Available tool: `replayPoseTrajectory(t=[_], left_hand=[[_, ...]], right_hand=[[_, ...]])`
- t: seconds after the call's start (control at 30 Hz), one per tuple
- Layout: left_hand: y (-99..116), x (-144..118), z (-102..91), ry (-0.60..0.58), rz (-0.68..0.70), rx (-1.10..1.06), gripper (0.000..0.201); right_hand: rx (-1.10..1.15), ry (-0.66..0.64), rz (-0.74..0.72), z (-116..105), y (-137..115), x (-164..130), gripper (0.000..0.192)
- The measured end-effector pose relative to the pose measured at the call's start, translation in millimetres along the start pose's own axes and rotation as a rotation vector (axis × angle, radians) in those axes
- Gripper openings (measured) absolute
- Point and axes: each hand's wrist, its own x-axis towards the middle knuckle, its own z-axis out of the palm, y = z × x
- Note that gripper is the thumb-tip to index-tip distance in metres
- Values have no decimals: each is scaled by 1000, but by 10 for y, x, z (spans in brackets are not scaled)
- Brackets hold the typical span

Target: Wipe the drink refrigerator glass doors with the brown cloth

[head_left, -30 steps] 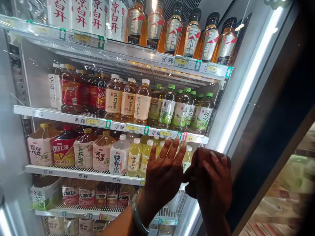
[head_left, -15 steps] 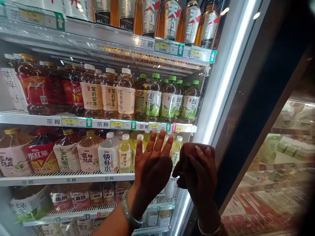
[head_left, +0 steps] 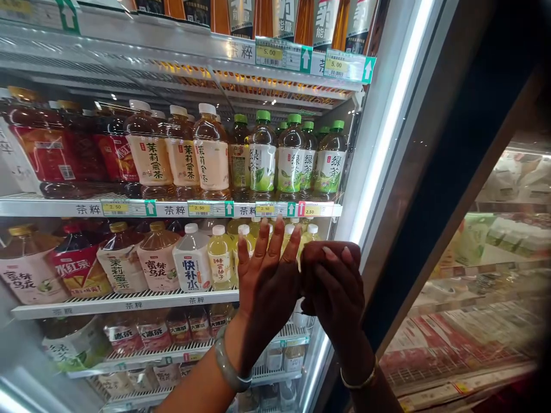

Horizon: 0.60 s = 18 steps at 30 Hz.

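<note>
My left hand (head_left: pixel 271 281) is raised in front of the drinks cooler, palm forward and fingers spread, with nothing visible in it. I cannot tell whether its palm touches glass. Just to its right, my right hand (head_left: pixel 338 292) is closed around a dark reddish-brown bundle that looks like a crumpled cloth (head_left: pixel 316 250). Much of that bundle is hidden by the fingers. Behind the hands are small yellow drink bottles (head_left: pixel 221 258) with white caps, partly covered by my left hand. Green tea bottles (head_left: pixel 263 158) with green caps stand on the shelf above.
A white shelf edge (head_left: pixel 172 209) carries price tags. Amber tea bottles (head_left: pixel 210 152) and larger bottles (head_left: pixel 157 258) fill the shelves to the left. A bright light strip (head_left: pixel 383 132) and a dark frame (head_left: pixel 434 229) run along the right, beside shelves of packaged goods (head_left: pixel 447 344).
The upper shelves sit slightly higher in view, and the lower ones show more. My right hand has shifted left with the cloth, closer to my left hand, which stays spread.
</note>
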Motion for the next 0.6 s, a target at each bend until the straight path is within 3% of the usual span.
replayPoseTrajectory(t=[0.13,0.27,0.43,0.6], left_hand=[[-21,-91,-51,-76,11,-23,70],[-59,-180,-40,-81,19,19,68],[-144,-322,-35,-66,11,18,63],[-178,-387,-52,-75,18,25,67]], right_hand=[[-31,94,114,-42,68,52,33],[-15,84,123,74,-100,213,39],[30,-45,-12,119,-233,-93,39],[13,-29,42,12,-145,-154,41]])
